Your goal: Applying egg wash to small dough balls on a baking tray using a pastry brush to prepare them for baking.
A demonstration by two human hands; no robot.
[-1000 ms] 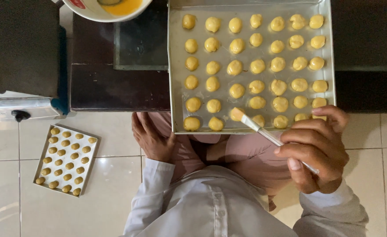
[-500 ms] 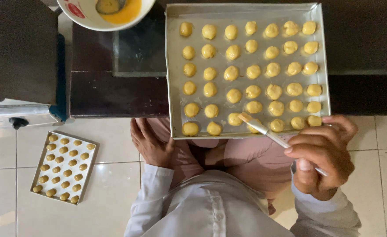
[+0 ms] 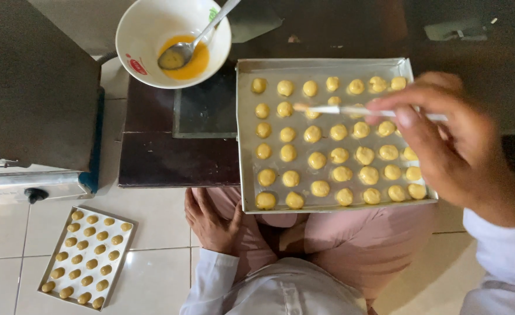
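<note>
The right hand (image 3: pixel 450 140) grasps a brush (image 3: pixel 351 109), tip extending left over far-row cookies (image 3: pixel 313 111) on the tray (image 3: pixel 245 146). The left hand (image 3: pixel 210 219) rests open on the thigh.

Right hand (image 3: pixel 444 140) raised, fingers pinched closed; left hand (image 3: pixel 210 220) flat on thigh, relaxed.

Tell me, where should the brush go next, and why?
Probably down onto the dough ball just under its tip. The right hand holds the brush over the tray, bristles at the second row, near the bowl of yolk. The left hand rests on the lap.
</note>
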